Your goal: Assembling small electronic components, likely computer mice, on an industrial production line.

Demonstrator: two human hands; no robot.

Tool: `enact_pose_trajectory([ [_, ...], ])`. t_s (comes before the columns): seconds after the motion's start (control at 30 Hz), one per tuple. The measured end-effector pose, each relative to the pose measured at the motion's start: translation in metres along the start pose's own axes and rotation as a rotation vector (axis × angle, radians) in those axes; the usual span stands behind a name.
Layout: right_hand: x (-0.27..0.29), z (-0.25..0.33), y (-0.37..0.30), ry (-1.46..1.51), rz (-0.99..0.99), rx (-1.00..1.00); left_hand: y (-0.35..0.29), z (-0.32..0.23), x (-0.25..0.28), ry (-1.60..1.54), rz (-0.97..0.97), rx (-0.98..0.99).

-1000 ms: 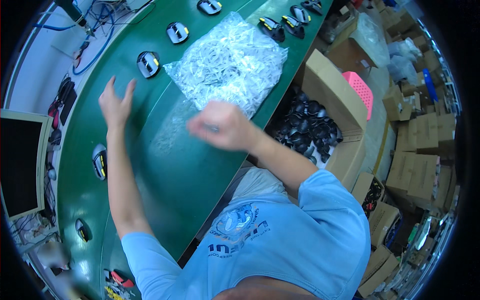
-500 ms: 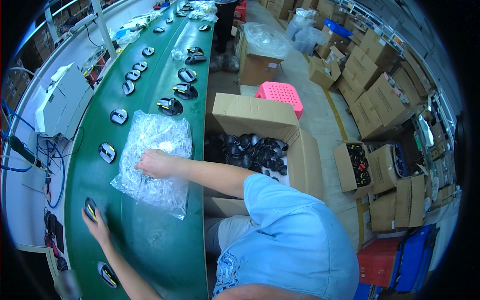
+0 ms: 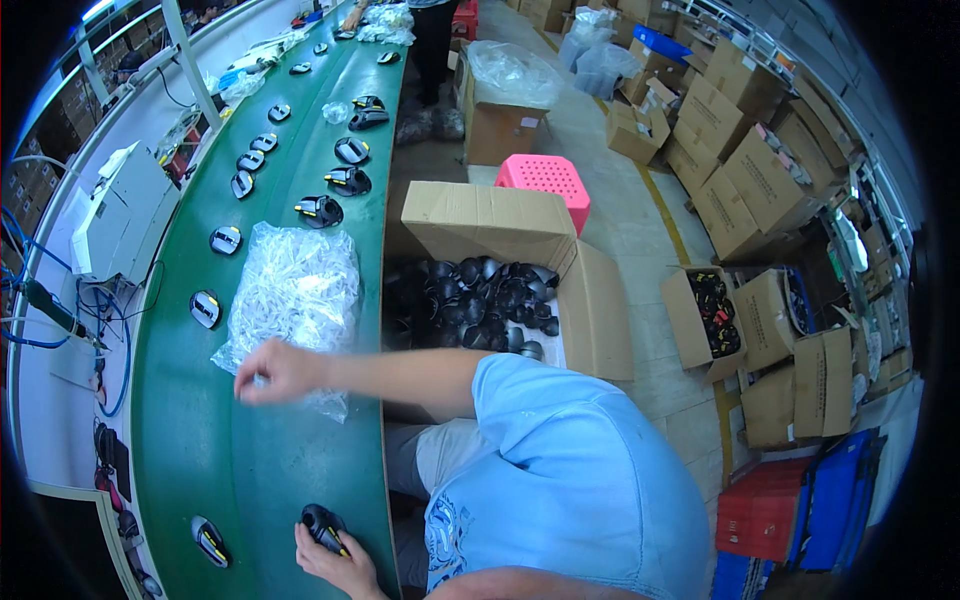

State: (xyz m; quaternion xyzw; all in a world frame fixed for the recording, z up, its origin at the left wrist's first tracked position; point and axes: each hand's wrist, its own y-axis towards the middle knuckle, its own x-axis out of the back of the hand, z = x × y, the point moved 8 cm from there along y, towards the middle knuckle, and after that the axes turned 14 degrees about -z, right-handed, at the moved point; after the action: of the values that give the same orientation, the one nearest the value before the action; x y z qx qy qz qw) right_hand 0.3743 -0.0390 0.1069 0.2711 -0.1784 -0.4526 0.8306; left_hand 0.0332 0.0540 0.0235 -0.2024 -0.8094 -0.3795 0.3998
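Observation:
At the near end of the green belt (image 3: 290,470), my left hand (image 3: 343,568) is closed around a black computer mouse (image 3: 323,525) with a yellow stripe. My right hand (image 3: 280,373) is over the lower edge of a clear plastic bag (image 3: 295,290) full of crumpled clear pieces. Its fingers are pinched and blurred; a small pale bit shows at them, too unclear to name. Left of my left hand lies another mouse (image 3: 210,541), grey, black and yellow. One more mouse (image 3: 206,309) rests left of the bag.
Several mice line both sides of the belt beyond the bag. An open carton (image 3: 595,310) of black shells stands against the belt's right side, with a pink stool (image 3: 545,185) behind it. A white machine (image 3: 125,215) flanks the left edge. Stacked cartons fill the right.
My left hand has brought the mouse from the belt's left side to its near right edge. My right hand has moved from the middle of the bag to its lower edge.

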Motion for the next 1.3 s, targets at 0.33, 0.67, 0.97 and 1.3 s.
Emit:
enact_pose_trajectory([
  [0.33, -0.045, 0.026, -0.046, -0.100, 0.000, 0.437, 0.032, -0.023, -0.022, -0.156, -0.023, -0.178],
  [0.67, 0.090, -0.088, 0.002, 0.496, -0.169, -0.648, 0.027, -0.023, -0.012, -0.162, -0.022, -0.140],
  [0.97, 0.037, -0.098, 0.026, -1.145, 0.365, 0.170, 0.029, -0.024, -0.011, -0.158, -0.018, -0.129],
  [1.3, 0.036, -0.124, 0.037, -1.153, 0.497, 0.269, 0.028, -0.019, -0.014, -0.180, -0.022, -0.119],
])
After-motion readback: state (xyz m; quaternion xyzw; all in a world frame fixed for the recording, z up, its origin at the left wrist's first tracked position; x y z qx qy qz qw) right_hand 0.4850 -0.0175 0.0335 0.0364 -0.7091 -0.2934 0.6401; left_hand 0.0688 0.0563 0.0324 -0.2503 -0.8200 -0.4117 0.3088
